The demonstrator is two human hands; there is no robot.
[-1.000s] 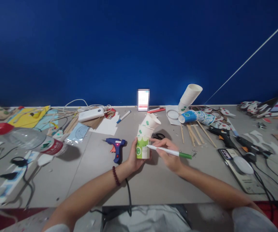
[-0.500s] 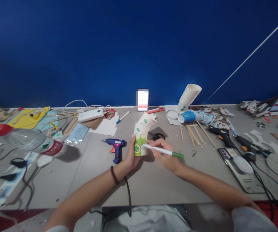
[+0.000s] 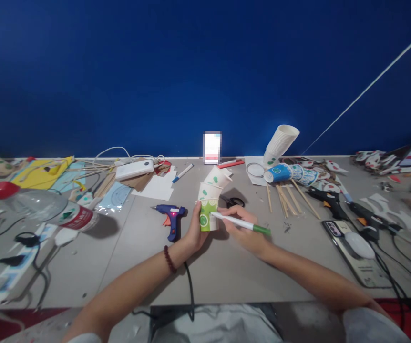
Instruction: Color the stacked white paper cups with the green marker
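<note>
My left hand (image 3: 194,229) is closed around the lowest of several paper cups (image 3: 208,214), joined end to end in a bent column. That lowest cup is partly coloured green, with a round mark and a white patch at its right; the upper cups are white with green leaf prints. In my right hand (image 3: 243,231) is a white marker (image 3: 239,221) with a green end, held like a pen. Its tip meets the side of the green cup. A blue glue gun (image 3: 171,216) lies just left of my left hand. Black-handled scissors (image 3: 234,202) lie behind my right hand.
At left are a red-capped bottle (image 3: 55,207), a power strip (image 3: 23,262) and a white power bank (image 3: 134,169). To the right lie a blue patterned cup column (image 3: 280,172), wooden sticks (image 3: 286,200), black glue guns (image 3: 329,201) and a phone (image 3: 355,252). Stacked cups (image 3: 280,143) lean behind.
Both hands keep their grips on the cups and the marker. The marker's green end has shifted very slightly left; little else differs.
</note>
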